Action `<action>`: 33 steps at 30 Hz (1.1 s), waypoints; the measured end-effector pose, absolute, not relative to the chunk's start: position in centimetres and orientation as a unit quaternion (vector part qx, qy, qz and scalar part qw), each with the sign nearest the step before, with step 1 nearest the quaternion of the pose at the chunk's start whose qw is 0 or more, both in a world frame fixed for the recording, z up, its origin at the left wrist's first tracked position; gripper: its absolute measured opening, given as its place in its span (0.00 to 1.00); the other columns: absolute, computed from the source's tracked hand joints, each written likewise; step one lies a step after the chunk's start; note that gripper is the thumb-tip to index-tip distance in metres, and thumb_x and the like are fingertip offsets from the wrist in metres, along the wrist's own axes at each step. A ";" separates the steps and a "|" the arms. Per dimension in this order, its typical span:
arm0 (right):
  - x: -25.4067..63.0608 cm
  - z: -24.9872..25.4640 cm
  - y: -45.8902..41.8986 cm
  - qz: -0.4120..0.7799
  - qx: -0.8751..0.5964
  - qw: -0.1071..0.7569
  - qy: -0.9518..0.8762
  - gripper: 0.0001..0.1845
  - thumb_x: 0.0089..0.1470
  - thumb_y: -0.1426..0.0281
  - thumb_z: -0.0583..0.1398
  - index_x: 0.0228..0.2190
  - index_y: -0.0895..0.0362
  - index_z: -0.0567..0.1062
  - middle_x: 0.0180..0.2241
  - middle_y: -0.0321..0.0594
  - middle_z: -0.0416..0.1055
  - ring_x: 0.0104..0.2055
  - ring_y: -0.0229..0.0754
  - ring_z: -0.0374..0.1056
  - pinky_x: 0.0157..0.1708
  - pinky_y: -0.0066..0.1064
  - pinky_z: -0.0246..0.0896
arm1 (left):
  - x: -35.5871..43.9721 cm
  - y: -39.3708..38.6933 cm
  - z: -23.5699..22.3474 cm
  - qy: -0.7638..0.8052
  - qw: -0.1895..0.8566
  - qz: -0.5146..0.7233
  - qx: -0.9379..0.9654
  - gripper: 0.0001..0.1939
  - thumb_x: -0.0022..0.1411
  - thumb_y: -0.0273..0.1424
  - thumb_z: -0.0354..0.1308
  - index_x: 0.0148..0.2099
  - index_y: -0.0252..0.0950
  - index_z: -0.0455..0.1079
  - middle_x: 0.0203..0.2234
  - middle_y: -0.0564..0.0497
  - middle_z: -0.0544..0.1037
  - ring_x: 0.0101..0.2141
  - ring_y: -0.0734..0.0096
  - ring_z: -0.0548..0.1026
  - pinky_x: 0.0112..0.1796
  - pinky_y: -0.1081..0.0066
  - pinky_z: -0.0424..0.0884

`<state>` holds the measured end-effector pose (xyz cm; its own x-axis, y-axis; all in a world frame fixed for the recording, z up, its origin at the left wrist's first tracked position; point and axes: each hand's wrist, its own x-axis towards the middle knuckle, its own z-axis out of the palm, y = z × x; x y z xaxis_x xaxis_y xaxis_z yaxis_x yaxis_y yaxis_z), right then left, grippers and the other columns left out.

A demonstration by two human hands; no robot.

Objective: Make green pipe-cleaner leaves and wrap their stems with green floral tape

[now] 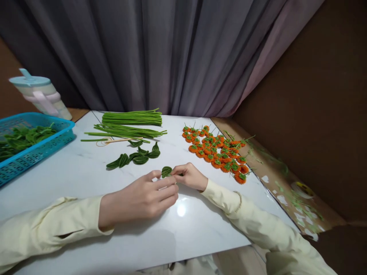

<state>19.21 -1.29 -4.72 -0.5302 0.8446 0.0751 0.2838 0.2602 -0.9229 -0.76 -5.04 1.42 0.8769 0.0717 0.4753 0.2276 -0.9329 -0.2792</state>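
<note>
Between my two hands is a small dark green leaf (166, 171), its ribbed look like fuzzy pipe cleaner. My right hand (191, 176) pinches at the leaf's right end with thumb and forefinger. From the left, my left hand (145, 195) curls around it, thumb and forefinger on the leaf, the other fingers loosely stretched. Its grip is partly hidden where the fingertips of both hands meet. Behind the left hand lies a loose group of similar dark green leaves (140, 159).
Bright green pipe-cleaner stems (132, 118) lie at the back of the white table (94, 183). Several orange fuzzy pieces with green tops (216, 163) spread at right. A blue basket (64, 133) of green leaves stands left, before a lidded tumbler (43, 95). A curtain (160, 57) hangs behind.
</note>
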 end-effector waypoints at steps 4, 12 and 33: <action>19.3 -4.2 -1.2 0.594 -0.353 0.270 -0.670 0.12 0.44 0.65 0.63 0.24 0.62 0.74 0.21 0.38 0.73 0.24 0.36 0.68 0.30 0.28 0.64 | -0.7 -3.9 -1.0 -0.107 0.258 -0.207 -0.938 0.12 0.65 0.21 0.46 0.38 0.34 0.71 0.39 0.48 0.78 0.47 0.68 0.69 0.45 0.66 0.55; 19.6 -3.4 -1.1 0.684 -0.314 0.261 -0.604 0.17 0.41 0.62 0.67 0.24 0.64 0.73 0.20 0.40 0.73 0.24 0.37 0.69 0.29 0.29 0.63 | -1.7 -1.7 -1.8 -0.037 0.311 -0.260 -0.913 0.13 0.62 0.19 0.48 0.38 0.36 0.71 0.36 0.49 0.79 0.50 0.75 0.66 0.51 0.67 0.51; 19.2 -4.4 -1.8 0.303 -0.242 0.348 -0.853 0.13 0.57 0.65 0.57 0.26 0.58 0.75 0.23 0.40 0.75 0.26 0.36 0.67 0.48 0.37 0.60 | -1.2 -1.3 -1.0 -0.338 -0.274 -0.180 -0.882 0.10 0.59 0.32 0.53 0.31 0.36 0.73 0.33 0.48 0.71 0.41 0.63 0.67 0.42 0.64 0.61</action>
